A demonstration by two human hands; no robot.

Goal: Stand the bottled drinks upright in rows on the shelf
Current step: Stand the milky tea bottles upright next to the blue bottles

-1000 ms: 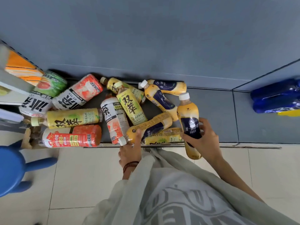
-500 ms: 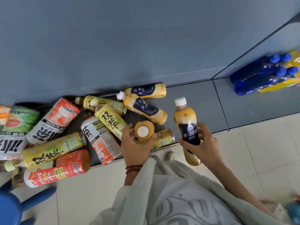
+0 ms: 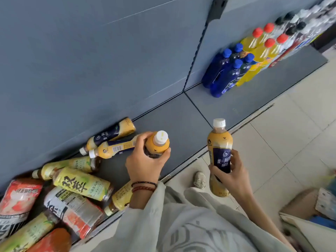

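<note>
Both hands loaded: a milk tea bottle in each, lifted clear of the pile.

Head view: the left hand is wrapped round an orange milk tea bottle, cap up, over the bare grey shelf; a second ago that bottle lay flat at the shelf lip, so it has been righted and carried rightward. The right hand keeps its grip on a second milk tea bottle, upright, out over the floor tiles past the shelf's front edge. Neither stands on the shelf yet. There is open room between the hands and back to the rear panel. To the left lie two more milk teas and a heap of tea bottles; to the right, past the divider seam, blue bottles already stand in rows.
</note>
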